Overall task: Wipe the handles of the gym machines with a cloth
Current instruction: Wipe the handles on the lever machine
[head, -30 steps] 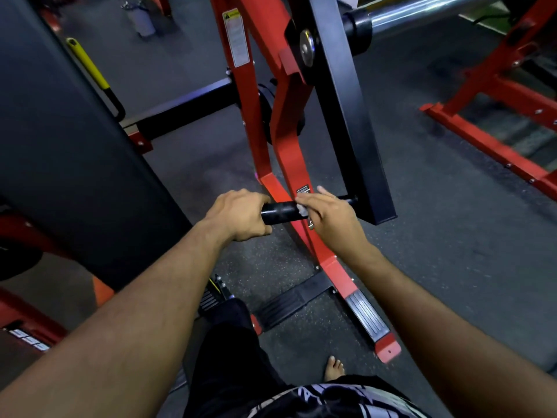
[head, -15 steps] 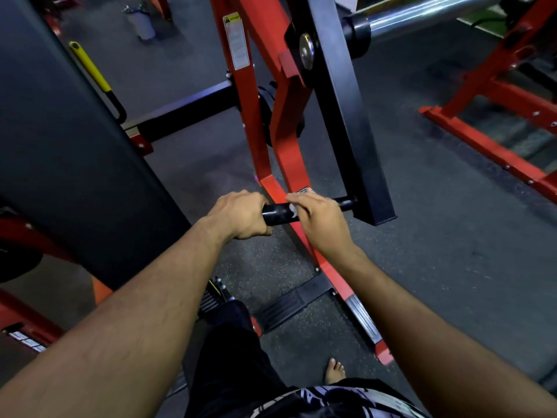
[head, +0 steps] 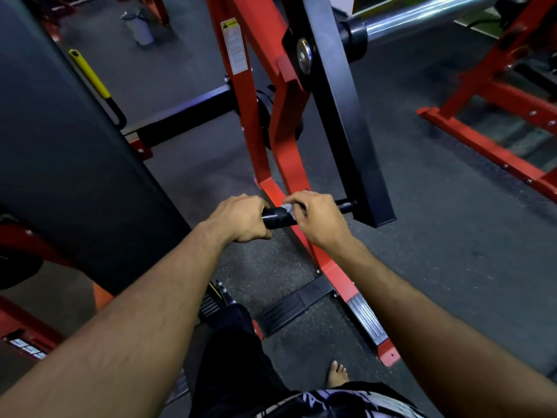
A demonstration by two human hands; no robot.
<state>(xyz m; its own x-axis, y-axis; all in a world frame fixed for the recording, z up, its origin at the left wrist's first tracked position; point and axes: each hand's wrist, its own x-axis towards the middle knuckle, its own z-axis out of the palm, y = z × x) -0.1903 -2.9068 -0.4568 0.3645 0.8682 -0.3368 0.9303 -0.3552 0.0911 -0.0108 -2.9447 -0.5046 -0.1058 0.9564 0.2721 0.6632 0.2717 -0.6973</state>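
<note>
Both bare forearms are reaching forward and down from the bottom corners of the view, converging on a short black handle (head: 278, 218) that is sticking out sideways from the lower end of a black steel arm (head: 346, 116) of the machine. The left hand (head: 241, 220) is wrapping around the free, outer end of the handle, knuckles facing up and the fingers curling over the top and under, so it is gripping the handle firmly with the wrist bending slightly downward. The right hand (head: 315, 220) is sitting just beside it on the same handle, closer to the black arm, with its fingers curling over the bar and pinching a small pale cloth (head: 287, 207) against the grip; only a crumpled bit of the cloth is showing between the thumb side of the hand and the handle. A short glossy stretch of the handle is showing between the two hands, and a thinner stub is showing between the right hand and the steel arm. Behind the hands, the red frame (head: 280, 140) of the machine is slanting down to the dark rubber floor (head: 452, 236). A large dark pad (head: 75, 164) is filling the left side, and a chrome bar (head: 422, 16) is running off toward the upper right. A bare foot (head: 337, 374) is standing on the floor near the bottom.
</note>
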